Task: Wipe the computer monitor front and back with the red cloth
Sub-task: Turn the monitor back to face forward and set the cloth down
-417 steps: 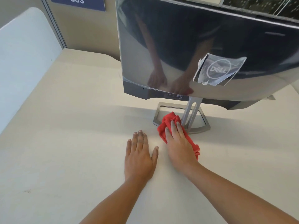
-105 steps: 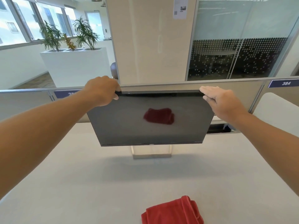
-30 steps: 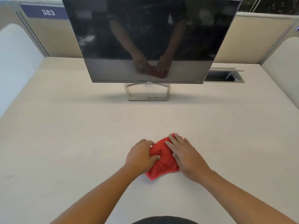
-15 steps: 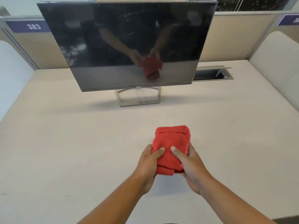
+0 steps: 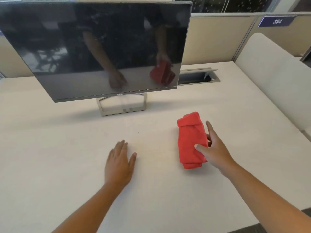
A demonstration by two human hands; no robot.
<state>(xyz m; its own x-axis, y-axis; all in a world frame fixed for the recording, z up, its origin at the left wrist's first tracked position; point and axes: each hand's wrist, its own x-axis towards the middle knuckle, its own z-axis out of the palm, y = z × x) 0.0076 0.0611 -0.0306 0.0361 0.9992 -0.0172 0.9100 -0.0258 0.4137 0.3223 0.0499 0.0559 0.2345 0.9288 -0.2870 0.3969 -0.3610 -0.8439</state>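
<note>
The black computer monitor (image 5: 101, 47) stands on its silver stand (image 5: 121, 106) at the back left of the desk, its dark screen facing me. The folded red cloth (image 5: 191, 140) is to the right of the stand, nearer to me. My right hand (image 5: 213, 148) holds the cloth from its right side, thumb on top and fingers along the far edge. My left hand (image 5: 119, 162) rests flat on the desk, fingers straight, well left of the cloth and holding nothing.
The pale desk (image 5: 67, 165) stretches around both hands. An open cable hatch (image 5: 196, 76) lies behind the monitor's right edge. A white divider (image 5: 276, 78) borders the desk's right side, and beige partitions with a "384" sign (image 5: 276, 21) run along the back.
Half a second ago both hands held the folded cloth in front of me. Now the left hand has let go and lies flat, and the right hand has carried the cloth to the right.
</note>
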